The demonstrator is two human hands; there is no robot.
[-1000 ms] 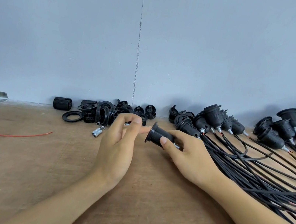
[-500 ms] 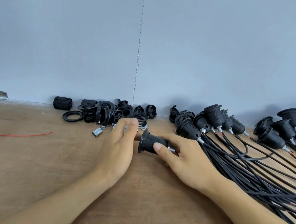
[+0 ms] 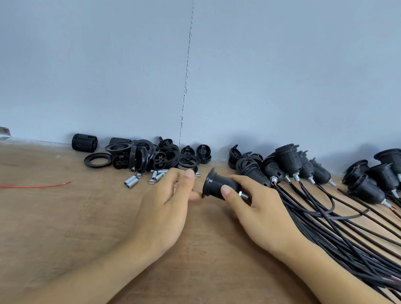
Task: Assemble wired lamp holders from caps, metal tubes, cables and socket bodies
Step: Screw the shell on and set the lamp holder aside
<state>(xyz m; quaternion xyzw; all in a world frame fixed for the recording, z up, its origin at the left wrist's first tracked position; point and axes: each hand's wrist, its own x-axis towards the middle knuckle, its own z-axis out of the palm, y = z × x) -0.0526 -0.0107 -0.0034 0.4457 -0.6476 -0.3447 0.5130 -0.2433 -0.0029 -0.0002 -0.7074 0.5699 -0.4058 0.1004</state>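
- We see a wooden table [image 3: 48, 246] running up to a pale wall.
- A thick bundle of black cables [image 3: 337, 242] fans across its right side.
- Wired lamp holders [image 3: 289, 163] lie at the cables' far ends, by the wall.
- A heap of black caps and rings [image 3: 146, 155] sits left of them.
- The left hand [image 3: 163, 211] lies loose with nothing in its grasp, its thumb tip at the flange.
- The right hand [image 3: 258, 211] wraps thumb and fingers around a socket body [image 3: 218, 183], held on its side just above the table between the hands.
- Metal tubes [image 3: 131, 182] lie near the heap.
- A red wire [image 3: 5, 185] curls far left.
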